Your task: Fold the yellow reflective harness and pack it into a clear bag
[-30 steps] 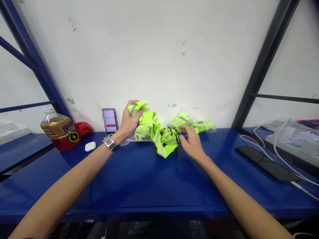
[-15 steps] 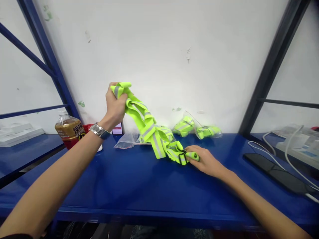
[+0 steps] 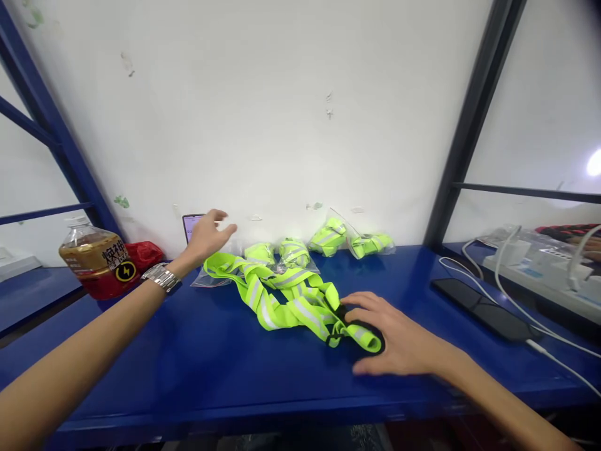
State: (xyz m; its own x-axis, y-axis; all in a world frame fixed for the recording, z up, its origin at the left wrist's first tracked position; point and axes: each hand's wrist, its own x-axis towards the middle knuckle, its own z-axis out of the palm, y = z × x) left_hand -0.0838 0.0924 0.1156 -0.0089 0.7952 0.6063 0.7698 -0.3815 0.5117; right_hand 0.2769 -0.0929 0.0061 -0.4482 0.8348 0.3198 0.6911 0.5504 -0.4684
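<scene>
A tangle of neon yellow-green straps (image 3: 282, 307) with silver reflective stripes lies loosely across the blue table (image 3: 197, 363). Just above its left end, my left hand (image 3: 209, 237) is open, fingers apart, holding nothing. Around the right end, by a rolled strap and black buckles, my right hand (image 3: 385, 332) has its fingers spread, the thumb apart from the strap. Behind the straps, near the wall, several neon bundles (image 3: 328, 237) sit in or on clear plastic bags.
At the left stand a bottle of brown drink (image 3: 96, 260) and a red bag (image 3: 144, 254). A lit phone (image 3: 191, 224) leans on the wall. On the right lie a black phone (image 3: 483, 309), white cables and a power strip (image 3: 556, 269). Shelf posts rise at both sides.
My left hand has let go of the straps, which have dropped onto the table. My right hand has opened and lies nearer the front. The view has shifted to the right.
</scene>
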